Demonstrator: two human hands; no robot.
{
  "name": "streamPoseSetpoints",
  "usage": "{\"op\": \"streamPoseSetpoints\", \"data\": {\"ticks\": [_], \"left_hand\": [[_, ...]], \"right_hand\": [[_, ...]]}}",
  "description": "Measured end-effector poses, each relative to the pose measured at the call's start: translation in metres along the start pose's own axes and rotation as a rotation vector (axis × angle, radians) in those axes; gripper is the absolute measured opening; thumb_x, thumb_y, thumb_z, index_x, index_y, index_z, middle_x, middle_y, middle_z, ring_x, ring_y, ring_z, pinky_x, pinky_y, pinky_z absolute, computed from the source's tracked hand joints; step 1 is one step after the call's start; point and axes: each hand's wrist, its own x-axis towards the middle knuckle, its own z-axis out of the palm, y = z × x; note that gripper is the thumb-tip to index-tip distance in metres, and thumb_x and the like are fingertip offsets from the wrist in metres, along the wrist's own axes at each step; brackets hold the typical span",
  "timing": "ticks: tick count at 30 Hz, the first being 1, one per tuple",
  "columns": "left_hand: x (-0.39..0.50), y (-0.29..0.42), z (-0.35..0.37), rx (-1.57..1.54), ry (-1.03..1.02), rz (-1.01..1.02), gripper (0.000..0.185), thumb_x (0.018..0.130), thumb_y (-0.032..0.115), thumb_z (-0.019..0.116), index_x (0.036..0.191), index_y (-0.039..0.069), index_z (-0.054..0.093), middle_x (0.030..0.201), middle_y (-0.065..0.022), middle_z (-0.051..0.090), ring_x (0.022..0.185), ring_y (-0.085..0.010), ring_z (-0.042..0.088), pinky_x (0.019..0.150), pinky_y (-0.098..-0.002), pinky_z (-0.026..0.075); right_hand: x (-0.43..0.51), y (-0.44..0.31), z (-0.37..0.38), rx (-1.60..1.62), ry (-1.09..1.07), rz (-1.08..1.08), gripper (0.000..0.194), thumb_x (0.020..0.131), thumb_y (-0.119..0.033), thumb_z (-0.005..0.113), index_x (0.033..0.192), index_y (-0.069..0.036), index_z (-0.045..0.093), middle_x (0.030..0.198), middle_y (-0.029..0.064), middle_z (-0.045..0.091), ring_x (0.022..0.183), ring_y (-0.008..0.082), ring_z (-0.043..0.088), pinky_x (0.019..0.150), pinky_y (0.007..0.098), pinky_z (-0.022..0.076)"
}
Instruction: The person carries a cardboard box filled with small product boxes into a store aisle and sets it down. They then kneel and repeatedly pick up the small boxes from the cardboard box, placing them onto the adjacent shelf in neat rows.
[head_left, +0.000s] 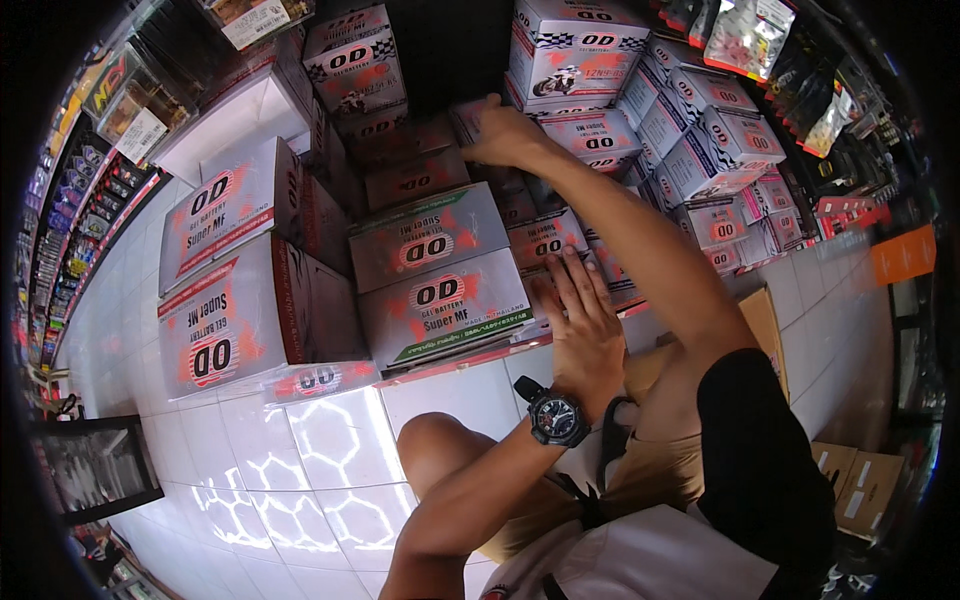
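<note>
My left hand, with a black wristwatch on the wrist, lies palm down with its fingers spread on small OD gel battery boxes at the front of the stack. Reaching deeper into the display, my right hand has its thumb and fingers around the near end of a small battery box in the shadowed back row. Its fingertips are partly hidden. Left of my left hand sit larger OD battery boxes with a green stripe. Dark boxes fill the space behind them.
Large battery boxes stack at the left, taller ones at the back. Smaller boxes pile at the right. Hanging packets border the upper right. Glossy white floor tiles lie below; cartons stand at lower right.
</note>
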Motion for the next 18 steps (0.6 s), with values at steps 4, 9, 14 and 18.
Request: {"op": "streamPoseSetpoints", "data": {"ticks": [4,9,14,18], "left_hand": [[-0.003,-0.001,0.002,-0.076,0.024,-0.004,0.078,0.098,0.036,0.054,0.155,-0.014,0.038,0.162,-0.0417,0.027,0.15,-0.0593,0.028,0.119,-0.0708,0.025],[0.004,0.009,0.0,0.066,-0.054,-0.043,0.071,0.101,0.031,0.05,0.156,-0.013,0.038,0.163,-0.0415,0.026,0.151,-0.0591,0.026,0.12,-0.0706,0.023],[0.006,0.014,-0.003,0.058,-0.076,-0.069,0.066,0.102,0.025,0.048,0.157,-0.012,0.038,0.164,-0.0403,0.027,0.151,-0.0588,0.027,0.121,-0.0702,0.021],[0.005,0.013,0.001,0.121,-0.074,-0.065,0.068,0.102,0.026,0.048,0.157,-0.011,0.037,0.164,-0.0392,0.028,0.151,-0.0585,0.027,0.12,-0.0708,0.021]], "right_hand": [[-0.023,0.021,-0.039,-0.106,-0.199,-0.068,0.085,0.07,-0.034,0.086,0.13,0.018,0.055,0.103,0.0346,0.072,0.1,0.0445,0.073,0.088,0.0457,0.0592],[-0.033,0.039,-0.059,-0.033,-0.273,-0.315,0.07,0.067,-0.03,0.086,0.117,0.012,0.064,0.1,0.0313,0.074,0.097,0.0414,0.074,0.085,0.0461,0.0593],[-0.043,0.011,-0.037,-0.314,-0.286,-0.214,0.062,0.069,-0.027,0.084,0.115,0.009,0.064,0.099,0.0299,0.074,0.095,0.0423,0.074,0.081,0.0487,0.0595],[-0.063,0.002,-0.036,-0.39,-0.191,-0.322,0.059,0.07,-0.019,0.079,0.121,0.006,0.063,0.095,0.0263,0.074,0.092,0.0432,0.074,0.074,0.0532,0.0578]]}}
